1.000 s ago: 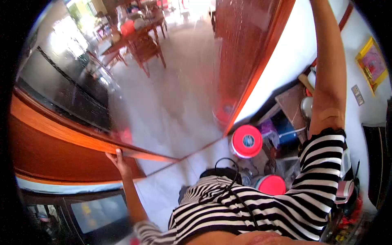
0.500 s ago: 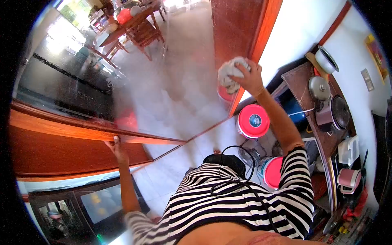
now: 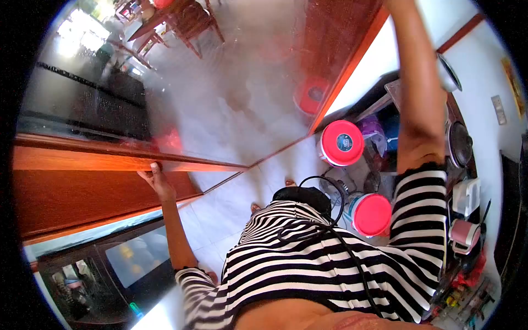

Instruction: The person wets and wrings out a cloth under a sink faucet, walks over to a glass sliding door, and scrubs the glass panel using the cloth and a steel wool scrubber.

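Note:
A glass-paned wooden door (image 3: pixel 99 159) spans the upper left, its pane (image 3: pixel 231 71) smeared, with droplets at the left. My left hand (image 3: pixel 161 182) holds the door's wooden edge, its thumb against the lit orange strip and a finger reaching to the left. Stretched upward, my right forearm (image 3: pixel 418 82) passes along the orange door frame (image 3: pixel 352 66) at the right of the glass. My right hand lies beyond the top of the view, so its fingers and whatever it holds are hidden.
Two red-lidded buckets (image 3: pixel 341 143) (image 3: pixel 371 214) stand on the tiled floor by my right side. A black cable (image 3: pixel 342 203) loops over my striped shirt. Cookware and a pink appliance (image 3: pixel 463 235) line the right. A dark cabinet (image 3: pixel 121 269) is at lower left.
My right hand, which held a whitish cloth against the glass, has gone up out of view. My left hand stays at the door edge. The camera view has shifted a little.

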`<state>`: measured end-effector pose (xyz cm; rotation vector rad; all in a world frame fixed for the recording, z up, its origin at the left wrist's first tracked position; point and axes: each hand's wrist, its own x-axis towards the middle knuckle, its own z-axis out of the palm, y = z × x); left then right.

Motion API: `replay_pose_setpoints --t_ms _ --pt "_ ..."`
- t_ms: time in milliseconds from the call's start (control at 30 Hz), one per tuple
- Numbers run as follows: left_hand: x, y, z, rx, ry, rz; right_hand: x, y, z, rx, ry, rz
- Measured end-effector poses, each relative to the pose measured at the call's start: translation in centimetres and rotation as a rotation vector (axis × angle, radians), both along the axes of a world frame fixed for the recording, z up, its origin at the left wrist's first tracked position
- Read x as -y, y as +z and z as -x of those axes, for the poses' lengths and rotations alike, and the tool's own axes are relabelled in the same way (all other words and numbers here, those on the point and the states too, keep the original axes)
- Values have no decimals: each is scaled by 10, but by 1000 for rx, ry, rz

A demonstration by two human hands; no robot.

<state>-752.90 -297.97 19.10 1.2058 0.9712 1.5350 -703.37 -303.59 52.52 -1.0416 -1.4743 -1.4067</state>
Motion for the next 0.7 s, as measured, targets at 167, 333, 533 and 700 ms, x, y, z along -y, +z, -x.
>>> replay_pose_setpoints --t_ms 167,333,533,700 --pt "5 4 2 9 -21 32 6 -246 22 -48 47 486" --pt "4 15 0 -76 -34 -26 36 -376 47 81 49 738" --pt "-1 6 11 -26 -38 1 17 -255 27 -20 98 624" --pt "-5 -3 14 36 -54 47 -13 -16 58 -22 84 112"
